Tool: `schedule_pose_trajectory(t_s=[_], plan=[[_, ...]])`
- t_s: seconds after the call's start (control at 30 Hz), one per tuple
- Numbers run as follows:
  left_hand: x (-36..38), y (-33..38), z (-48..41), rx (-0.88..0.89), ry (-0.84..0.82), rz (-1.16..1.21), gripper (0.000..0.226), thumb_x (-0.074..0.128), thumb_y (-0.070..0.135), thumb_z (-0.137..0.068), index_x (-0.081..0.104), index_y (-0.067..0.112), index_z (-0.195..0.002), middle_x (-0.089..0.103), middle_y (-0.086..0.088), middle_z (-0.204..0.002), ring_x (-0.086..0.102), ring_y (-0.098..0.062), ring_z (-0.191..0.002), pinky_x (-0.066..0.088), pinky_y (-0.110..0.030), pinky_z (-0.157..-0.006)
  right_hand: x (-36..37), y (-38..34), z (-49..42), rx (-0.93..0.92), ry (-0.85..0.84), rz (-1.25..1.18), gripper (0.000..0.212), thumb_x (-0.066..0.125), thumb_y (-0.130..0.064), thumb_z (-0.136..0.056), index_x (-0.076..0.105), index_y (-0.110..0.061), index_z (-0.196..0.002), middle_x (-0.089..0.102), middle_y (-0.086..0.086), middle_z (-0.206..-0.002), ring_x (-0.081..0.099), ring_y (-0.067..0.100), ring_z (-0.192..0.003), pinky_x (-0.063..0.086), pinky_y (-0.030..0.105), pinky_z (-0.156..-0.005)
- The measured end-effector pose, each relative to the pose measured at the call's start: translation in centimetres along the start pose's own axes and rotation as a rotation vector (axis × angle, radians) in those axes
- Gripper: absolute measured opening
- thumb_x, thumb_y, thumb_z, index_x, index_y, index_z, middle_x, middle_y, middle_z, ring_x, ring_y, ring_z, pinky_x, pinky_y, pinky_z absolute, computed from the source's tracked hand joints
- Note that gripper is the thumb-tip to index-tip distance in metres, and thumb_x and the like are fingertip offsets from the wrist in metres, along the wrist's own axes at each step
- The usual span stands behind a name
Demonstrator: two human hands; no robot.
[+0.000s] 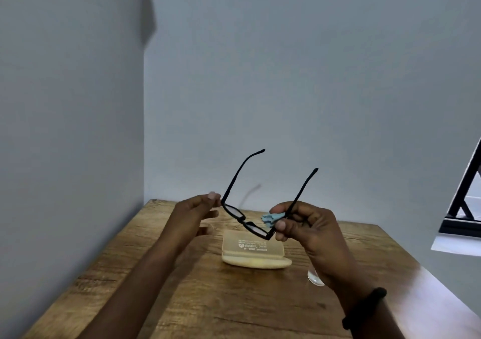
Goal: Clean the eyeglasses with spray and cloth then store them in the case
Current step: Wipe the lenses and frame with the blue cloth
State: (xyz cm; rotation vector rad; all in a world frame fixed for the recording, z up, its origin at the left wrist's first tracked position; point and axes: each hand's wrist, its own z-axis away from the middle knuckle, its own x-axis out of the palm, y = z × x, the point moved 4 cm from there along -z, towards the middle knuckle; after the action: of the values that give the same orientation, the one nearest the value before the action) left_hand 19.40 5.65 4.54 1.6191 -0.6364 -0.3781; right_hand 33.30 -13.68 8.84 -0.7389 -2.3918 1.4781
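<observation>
Eyeglasses [247, 221] held in the air above the case [253, 252], temples unfolded and pointing away from the wearer of the camera. The right hand [309, 232] pinches the frame's corner where the temple joins, with a bunched blue cloth [270, 219] tucked under the fingers and lying against the lens on that side; this hold probably frees the thumb and fingers to rub the lens through the cloth. The left hand [195, 213] has its fingers loosely extended, thumb tip touching the opposite corner of the frame, apparently to steady it; whether it truly grips cannot be told.

The case lies directly below the eyeglasses on the wooden table [156, 299], a pale clear flap with printed lettering over a cream body, seemingly ready to receive them.

Right of the case, a clear object [315, 278] shows only as a sliver behind the right wrist; it may be the spray bottle, but too little is visible to say. The lettering on the case is illegible. The lenses' cleanliness cannot be judged. A dark band [364, 307] circles the right wrist.
</observation>
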Motion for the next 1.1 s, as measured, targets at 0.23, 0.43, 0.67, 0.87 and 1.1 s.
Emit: schedule_pose_trajectory(t_s=[0.23, 0.43, 0.67, 0.87, 1.1], plan=[[-0.5, -0.6, -0.3, -0.069, -0.042, 0.015, 0.022, 0.070, 0.033, -0.091, 0.081, 0.018, -0.103, 0.078, -0.004, -0.109, 0.069, -0.014, -0.113, 0.054, -0.025, -0.072, -0.2, 0.3, 0.0, 0.030, -0.023, -0.035, 0.018, 0.074, -0.009, -0.071, 0.079, -0.013, -0.088, 0.070, 0.013, -0.068, 0.062, 0.018, -0.061, 0.053, 0.024, -0.062], [-0.8, 0.4, -0.3, 0.012, 0.039, 0.094, 0.031, 0.076, 0.032, -0.079, 0.078, 0.012, -0.102, 0.079, -0.005, -0.104, 0.070, -0.015, -0.107, 0.054, -0.029, -0.077, -1.2, 1.4, -0.4, 0.079, 0.215, 0.016, 0.020, 0.075, -0.001, -0.082, 0.078, -0.010, -0.100, 0.074, 0.014, -0.075, 0.065, 0.017, -0.064, 0.055, 0.027, -0.063], [-2.5, 3.0, 0.9, 0.438, 0.471, -0.156, 0.013, 0.072, 0.025, -0.092, 0.069, 0.037, -0.089, 0.072, 0.010, -0.102, 0.063, 0.004, -0.099, 0.048, -0.023, -0.090, -1.6, 1.7, -0.3, 0.141, 0.348, -0.223, 0.019, 0.071, -0.007, -0.087, 0.075, -0.008, -0.106, 0.078, 0.014, -0.093, 0.071, 0.020, -0.073, 0.059, 0.026, -0.065], [0.8, 4.2, 3.5, 0.850, 0.453, -0.502, 0.002, 0.069, 0.023, -0.096, 0.071, 0.023, -0.097, 0.061, 0.011, -0.097, 0.057, -0.013, -0.101, 0.048, -0.017, -0.079, 1.0, 1.0, 0.1, 0.232, 0.194, -0.474, 0.024, 0.058, -0.004, -0.094, 0.069, -0.001, -0.114, 0.077, 0.019, -0.102, 0.075, 0.024, -0.080, 0.062, 0.026, -0.064], [3.7, 4.2, 5.5, 1.110, 0.360, -0.802, 0.010, 0.070, 0.017, -0.090, 0.072, 0.011, -0.098, 0.061, 0.001, -0.094, 0.052, -0.016, -0.093, 0.034, -0.014, -0.085, 3.4, 1.1, 0.4, 0.144, 0.112, -0.450, 0.027, 0.057, 0.000, -0.095, 0.068, -0.004, -0.120, 0.076, 0.018, -0.109, 0.075, 0.028, -0.094, 0.062, 0.027, -0.068]])
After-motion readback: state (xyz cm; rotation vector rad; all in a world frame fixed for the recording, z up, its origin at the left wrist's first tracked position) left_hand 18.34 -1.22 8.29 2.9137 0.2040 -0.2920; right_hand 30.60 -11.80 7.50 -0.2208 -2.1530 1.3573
